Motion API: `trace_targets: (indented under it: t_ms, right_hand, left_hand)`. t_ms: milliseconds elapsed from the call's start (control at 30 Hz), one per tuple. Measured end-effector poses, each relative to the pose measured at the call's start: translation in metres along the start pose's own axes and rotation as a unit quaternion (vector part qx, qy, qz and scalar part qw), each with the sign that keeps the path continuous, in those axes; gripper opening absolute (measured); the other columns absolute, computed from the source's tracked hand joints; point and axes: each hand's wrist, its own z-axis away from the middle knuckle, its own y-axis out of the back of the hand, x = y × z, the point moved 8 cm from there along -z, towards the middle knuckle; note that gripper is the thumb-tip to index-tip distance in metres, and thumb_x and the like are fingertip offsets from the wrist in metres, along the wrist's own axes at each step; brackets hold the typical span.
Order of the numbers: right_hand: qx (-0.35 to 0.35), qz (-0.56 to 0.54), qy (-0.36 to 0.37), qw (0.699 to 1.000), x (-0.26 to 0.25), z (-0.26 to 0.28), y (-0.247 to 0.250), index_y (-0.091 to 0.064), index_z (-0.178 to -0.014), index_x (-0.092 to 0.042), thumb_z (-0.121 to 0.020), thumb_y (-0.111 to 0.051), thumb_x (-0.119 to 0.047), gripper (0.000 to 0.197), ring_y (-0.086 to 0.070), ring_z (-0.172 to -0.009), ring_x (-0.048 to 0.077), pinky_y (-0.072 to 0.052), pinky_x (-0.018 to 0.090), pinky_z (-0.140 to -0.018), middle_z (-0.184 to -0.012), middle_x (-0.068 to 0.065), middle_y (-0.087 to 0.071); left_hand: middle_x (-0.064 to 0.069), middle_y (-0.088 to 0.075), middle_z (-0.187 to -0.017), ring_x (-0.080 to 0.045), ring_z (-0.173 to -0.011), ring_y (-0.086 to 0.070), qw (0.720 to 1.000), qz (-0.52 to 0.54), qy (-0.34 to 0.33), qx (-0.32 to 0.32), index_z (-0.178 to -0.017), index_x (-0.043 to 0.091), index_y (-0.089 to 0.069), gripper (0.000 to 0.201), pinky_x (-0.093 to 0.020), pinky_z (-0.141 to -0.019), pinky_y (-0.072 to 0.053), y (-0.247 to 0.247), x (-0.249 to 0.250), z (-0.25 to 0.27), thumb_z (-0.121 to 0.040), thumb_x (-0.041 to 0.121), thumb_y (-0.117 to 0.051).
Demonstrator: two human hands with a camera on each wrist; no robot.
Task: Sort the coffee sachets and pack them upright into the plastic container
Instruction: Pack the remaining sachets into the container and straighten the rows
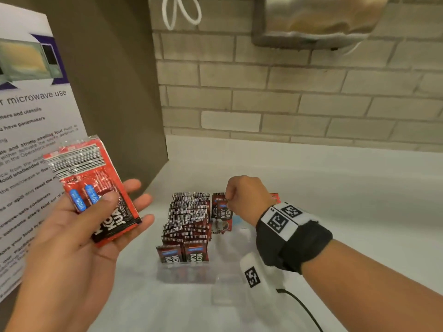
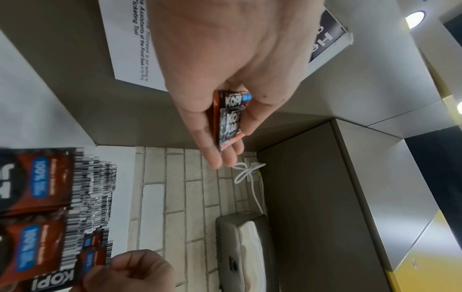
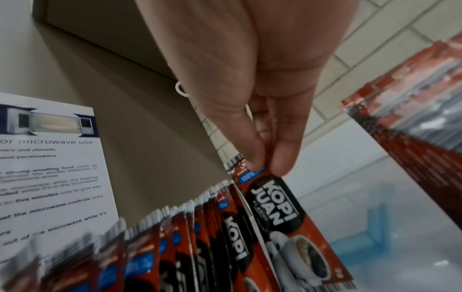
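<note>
My left hand [image 1: 100, 224] is raised at the left, palm up, its thumb pressing a small stack of red coffee sachets [image 1: 96, 188] against the fingers; the same stack [image 2: 228, 118] shows edge-on in the left wrist view. A clear plastic container [image 1: 230, 271] on the white counter holds several red-brown sachets [image 1: 187, 219] packed upright in rows along its left side. My right hand [image 1: 231, 195] reaches down into the container and pinches the top edge of one upright sachet [image 1: 221, 215] beside those rows. Thumb and fingertips [image 3: 285, 158] grip that sachet [image 3: 287, 223] near its blue label.
A grey cabinet side with a microwave-use notice [image 1: 36, 152] stands at the left. A brick wall [image 1: 287, 104] runs behind, with a metal dispenser [image 1: 316, 20] and a white cable [image 1: 179, 10] mounted on it. More red sachets [image 3: 412, 98] stand at the right of the container.
</note>
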Motion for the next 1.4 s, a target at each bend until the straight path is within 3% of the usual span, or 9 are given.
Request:
trace_targets:
  t_ms: [100,300,467,767,933,1067,1200,1333,1400]
  right_hand:
    - [-0.016,-0.002,-0.014,1.0,0.002,-0.003,-0.006,-0.063,-0.083,-0.009,-0.082,-0.056,0.004,0.015,-0.064,-0.087,0.027,-0.052,0.03,-0.076,-0.095,0.012,-0.068]
    - [-0.039,0.001,-0.035,0.999,0.003,-0.009,-0.013,-0.051,-0.077,-0.012,-0.081,-0.059,0.002,0.017,-0.062,-0.083,0.026,-0.045,0.025,-0.065,-0.091,0.011,-0.063]
    - [-0.034,-0.031,-0.07,0.996,0.012,-0.011,-0.016,-0.034,-0.067,-0.02,-0.078,-0.065,-0.003,0.038,-0.064,-0.086,0.031,-0.041,0.022,-0.057,-0.084,0.009,-0.055]
    - [-0.012,-0.04,-0.103,0.994,0.014,-0.015,-0.012,-0.036,-0.066,-0.017,-0.083,-0.061,-0.005,0.032,-0.066,-0.088,0.033,-0.046,0.026,-0.061,-0.087,0.009,-0.057]
    - [-0.029,-0.028,-0.114,0.993,0.015,-0.019,-0.01,-0.036,-0.064,-0.014,-0.084,-0.059,-0.002,0.033,-0.066,-0.09,0.031,-0.038,0.023,-0.052,-0.084,0.008,-0.058]
    - [-0.055,-0.011,-0.089,0.994,0.012,-0.018,-0.007,-0.03,-0.061,-0.018,-0.08,-0.062,0.0,0.041,-0.064,-0.101,0.033,-0.037,0.025,-0.061,-0.105,0.011,-0.067]
    - [-0.072,-0.005,-0.088,0.994,0.007,-0.013,-0.004,-0.046,-0.085,-0.008,-0.082,-0.063,-0.001,0.019,-0.065,-0.098,0.03,-0.05,0.03,-0.072,-0.089,0.006,-0.054]
    - [-0.075,-0.024,-0.068,0.995,-0.005,-0.009,0.001,-0.055,-0.113,-0.008,-0.081,-0.065,-0.001,0.034,-0.065,-0.101,0.029,-0.052,0.033,-0.085,-0.101,-0.001,-0.053]
    - [-0.052,-0.084,-0.073,0.992,-0.005,-0.004,0.011,-0.052,-0.115,-0.006,-0.081,-0.066,-0.003,0.037,-0.067,-0.086,0.027,-0.056,0.036,-0.079,-0.094,-0.002,-0.05]
  left_hand:
    - [-0.001,-0.075,-0.087,-0.016,-0.076,-0.073,1.0,-0.006,0.002,0.004,-0.08,0.028,-0.071,0.037,-0.028,-0.058,-0.059,0.001,-0.001,0.003,-0.093,0.007,-0.043]
    - [-0.002,-0.075,-0.087,-0.018,-0.075,-0.073,1.0,0.001,0.008,0.018,-0.083,0.024,-0.069,0.035,-0.028,-0.057,-0.058,0.008,-0.003,0.004,-0.094,0.005,-0.042]
    - [-0.002,-0.075,-0.084,-0.019,-0.072,-0.073,0.999,0.013,0.027,0.022,-0.091,0.02,-0.063,0.027,-0.027,-0.054,-0.058,0.007,-0.009,0.007,-0.093,0.004,-0.042]
    - [-0.004,-0.075,-0.081,-0.02,-0.07,-0.073,0.998,0.022,0.049,0.026,-0.094,0.016,-0.062,0.023,-0.028,-0.052,-0.057,0.006,-0.015,0.009,-0.09,0.004,-0.043]
    - [-0.004,-0.074,-0.078,-0.018,-0.065,-0.072,0.997,0.025,0.067,0.018,-0.091,0.015,-0.062,0.023,-0.027,-0.049,-0.057,0.004,-0.02,0.008,-0.092,0.002,-0.043]
    - [-0.004,-0.074,-0.078,-0.017,-0.065,-0.072,0.996,0.026,0.082,0.011,-0.09,0.016,-0.064,0.024,-0.029,-0.052,-0.058,0.004,-0.027,0.011,-0.091,0.004,-0.044]
    - [-0.006,-0.074,-0.077,-0.015,-0.058,-0.069,0.994,0.036,0.107,0.004,-0.093,0.012,-0.062,0.019,-0.028,-0.047,-0.056,0.003,-0.035,0.013,-0.09,0.005,-0.045]
    - [-0.005,-0.071,-0.07,-0.012,-0.05,-0.064,0.99,0.044,0.132,-0.006,-0.093,0.009,-0.06,0.016,-0.025,-0.04,-0.051,-0.002,-0.041,0.015,-0.09,0.006,-0.044]
    - [-0.007,-0.068,-0.07,-0.013,-0.048,-0.061,0.986,0.058,0.152,-0.023,-0.092,0.009,-0.059,0.014,-0.024,-0.037,-0.047,-0.008,-0.042,0.017,-0.081,0.01,-0.051]
